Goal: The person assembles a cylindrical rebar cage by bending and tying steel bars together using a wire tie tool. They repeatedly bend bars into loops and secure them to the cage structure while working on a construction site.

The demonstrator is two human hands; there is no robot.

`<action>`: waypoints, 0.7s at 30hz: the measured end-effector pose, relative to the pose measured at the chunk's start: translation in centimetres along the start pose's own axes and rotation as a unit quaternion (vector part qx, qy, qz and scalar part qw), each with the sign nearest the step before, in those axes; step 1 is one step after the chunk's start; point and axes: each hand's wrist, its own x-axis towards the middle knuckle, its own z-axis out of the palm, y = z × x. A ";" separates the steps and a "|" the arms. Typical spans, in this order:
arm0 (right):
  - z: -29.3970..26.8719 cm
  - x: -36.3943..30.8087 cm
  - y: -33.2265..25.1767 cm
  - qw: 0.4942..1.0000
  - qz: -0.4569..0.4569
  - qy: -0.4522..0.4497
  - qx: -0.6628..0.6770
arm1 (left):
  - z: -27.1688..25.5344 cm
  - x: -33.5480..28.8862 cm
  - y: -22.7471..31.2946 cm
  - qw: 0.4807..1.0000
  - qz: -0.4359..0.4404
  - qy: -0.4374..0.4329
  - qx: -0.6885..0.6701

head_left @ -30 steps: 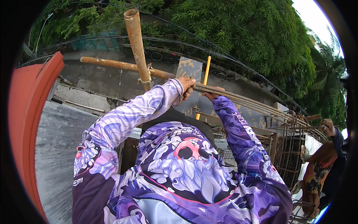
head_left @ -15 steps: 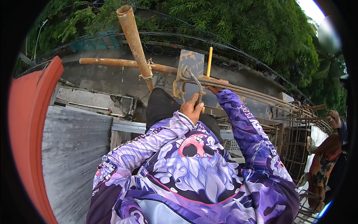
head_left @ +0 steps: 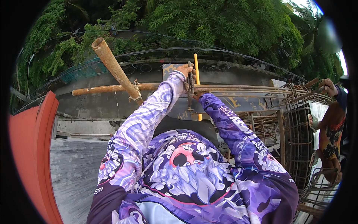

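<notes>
Out in front, my left hand (head_left: 185, 71) is closed on the upper part of a bent rebar stirrup (head_left: 190, 87), which shows nearly edge-on. The stirrup hangs upright at the ends of a bundle of long rebars (head_left: 238, 89). Just below those ends, my right hand (head_left: 197, 96) is closed around the bars, partly covered by them and the stirrup. A yellow rod (head_left: 197, 69) rises just beyond both hands. Beneath them lies a dark patterned board (head_left: 181, 108).
To the left, a rusty slanted pipe (head_left: 117, 69) is tied to a horizontal pipe (head_left: 106, 89). A red panel (head_left: 31, 149) and grey sheet roofing (head_left: 85, 168) lie at lower left. On the right, another person's hand (head_left: 328, 87) is beside a rebar cage (head_left: 298, 138).
My left hand has moved forward and up with the stirrup, which turned from an angled view to edge-on at the bar ends. My right hand has shifted left and slightly nearer.
</notes>
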 end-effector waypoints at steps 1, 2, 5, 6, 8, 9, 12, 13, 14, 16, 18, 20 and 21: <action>1.1 -0.4 0.9 1.000 0.001 0.001 -0.004 | 0.9 -0.2 0.6 1.000 -0.011 -0.001 -0.017; 1.9 -0.7 2.1 1.000 0.002 0.003 -0.015 | 1.9 -0.7 1.0 0.997 -0.073 0.023 -0.001; -0.2 -4.1 3.1 0.962 0.061 0.016 0.266 | 0.5 1.2 -2.4 0.995 -0.076 -0.044 -0.056; -3.1 -7.1 2.5 0.874 0.106 0.043 0.472 | 2.4 0.3 -2.1 0.993 -0.090 -0.044 -0.067; -8.6 -12.5 -1.2 0.671 0.065 0.084 0.734 | 2.8 1.4 -3.0 0.997 -0.051 -0.062 -0.017; -9.3 -13.0 -2.6 0.605 0.041 0.109 0.788 | 4.5 0.7 -2.7 0.998 -0.032 -0.042 0.019; -10.5 -11.9 -5.7 0.662 0.083 0.206 0.716 | 0.9 5.5 -4.1 0.864 0.212 -0.035 0.455; -11.1 -12.2 -5.5 0.649 0.115 0.209 0.723 | 0.7 4.2 -2.6 0.778 0.301 -0.035 0.550; -11.6 -12.0 -5.2 0.679 0.151 0.219 0.684 | -1.1 3.7 -2.4 0.758 0.314 -0.026 0.572; -12.2 -11.2 -4.0 0.732 0.228 0.228 0.600 | -5.5 3.7 -3.6 0.756 0.203 -0.028 0.622; -10.9 -9.6 -1.3 0.709 0.234 0.273 0.606 | -8.2 4.3 -6.1 0.780 0.082 -0.059 0.617; -7.4 -7.8 3.7 0.717 0.304 0.374 0.504 | -4.1 3.0 -5.2 0.729 0.021 -0.118 0.674; -9.3 -9.8 2.1 0.717 0.324 0.376 0.488 | -1.8 0.4 -3.6 0.661 -0.060 -0.127 0.737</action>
